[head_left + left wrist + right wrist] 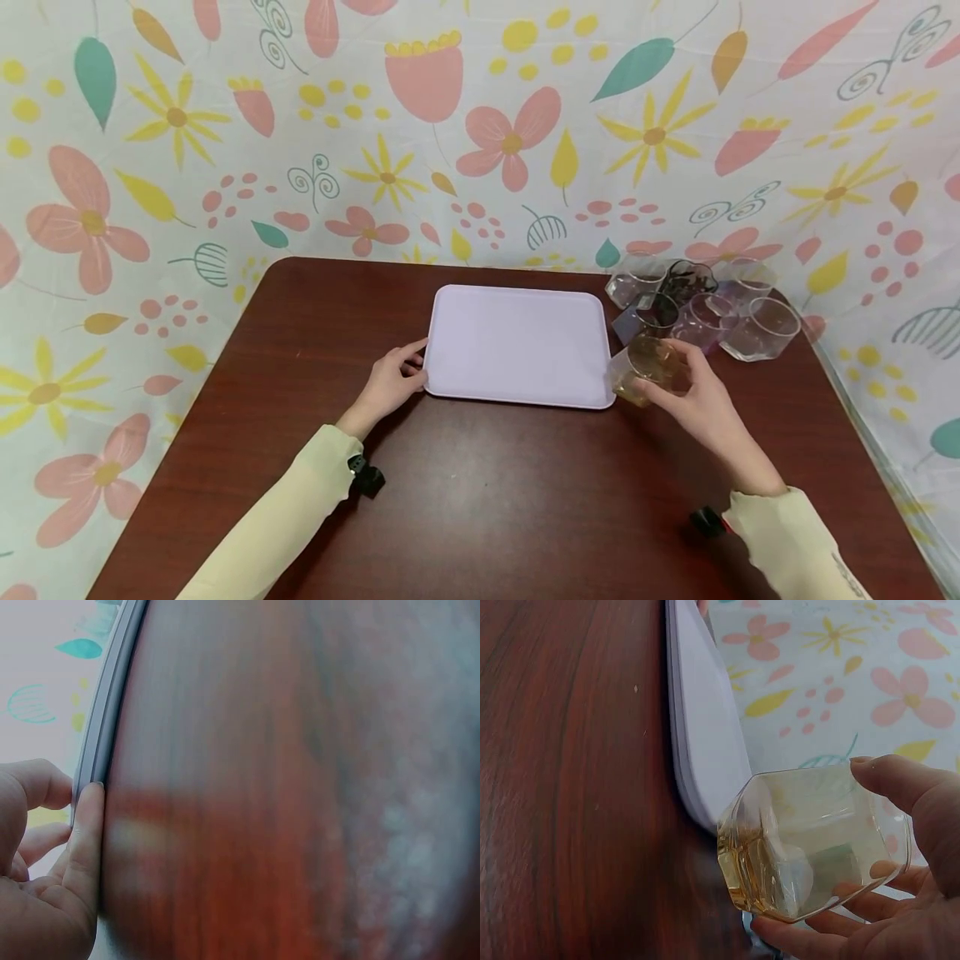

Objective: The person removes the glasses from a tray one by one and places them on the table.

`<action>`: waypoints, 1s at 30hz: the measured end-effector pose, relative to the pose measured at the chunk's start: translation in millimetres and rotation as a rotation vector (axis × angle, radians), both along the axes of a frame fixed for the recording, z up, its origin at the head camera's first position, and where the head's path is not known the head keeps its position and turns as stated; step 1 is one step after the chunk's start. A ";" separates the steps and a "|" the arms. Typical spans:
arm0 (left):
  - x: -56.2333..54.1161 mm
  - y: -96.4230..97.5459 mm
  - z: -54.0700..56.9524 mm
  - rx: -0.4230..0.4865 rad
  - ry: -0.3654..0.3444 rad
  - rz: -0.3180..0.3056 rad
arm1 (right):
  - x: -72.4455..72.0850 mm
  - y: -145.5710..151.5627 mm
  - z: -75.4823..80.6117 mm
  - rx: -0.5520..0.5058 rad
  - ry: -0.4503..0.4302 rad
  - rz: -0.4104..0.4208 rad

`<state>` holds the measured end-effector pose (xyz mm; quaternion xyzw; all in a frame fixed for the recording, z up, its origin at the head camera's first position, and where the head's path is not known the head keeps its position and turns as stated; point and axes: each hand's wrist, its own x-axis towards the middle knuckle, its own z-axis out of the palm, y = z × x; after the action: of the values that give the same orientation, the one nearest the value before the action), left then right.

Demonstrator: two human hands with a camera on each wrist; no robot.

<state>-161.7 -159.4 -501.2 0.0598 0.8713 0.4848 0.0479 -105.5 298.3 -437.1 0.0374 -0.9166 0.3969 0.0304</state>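
A pale lavender rectangular tray (521,346) lies flat on the dark wooden table. At its left edge, near the front corner, my left hand (392,383) pinches the rim; the left wrist view shows a thumb and fingertips on the tray rim (101,742). My right hand (697,396) grips an amber-tinted clear glass (647,367) beside the tray's right front corner. Thumb and fingers lie round the glass (810,847), which has a faceted body and a thick, deeper amber base. In the right wrist view, its base end overlaps the tray's corner.
Several more glasses stand together at the table's back right: a clear glass (761,329), a purplish glass (703,321) and a dark glass (686,282) among them. A flower-printed cloth (510,142) hangs behind the table (480,500).
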 end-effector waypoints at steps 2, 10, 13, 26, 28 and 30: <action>0.5 0.0 -0.1 0.003 -0.002 0.002 | 1.9 4.8 -1.9 -0.006 0.005 -0.014; -0.2 2.2 0.8 0.013 0.014 -0.010 | 3.2 21.0 -10.1 -0.025 0.015 -0.066; 0.2 1.5 0.8 0.001 0.002 -0.013 | 1.8 24.2 -14.4 -0.022 0.015 -0.071; -2.5 -0.6 1.1 -0.015 -0.009 -0.015 | 0.7 20.3 -24.6 -0.106 0.080 -0.051; -2.3 -0.4 1.0 -0.021 -0.006 -0.018 | 1.5 19.3 -24.8 -0.114 0.084 -0.054; -1.7 -0.2 1.1 -0.026 -0.009 -0.018 | 1.6 19.0 -24.4 -0.114 0.079 -0.055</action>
<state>-163.4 -159.6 -500.1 0.0650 0.8766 0.4733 0.0569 -103.9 317.3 -461.5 0.0263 -0.8912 0.4459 0.0795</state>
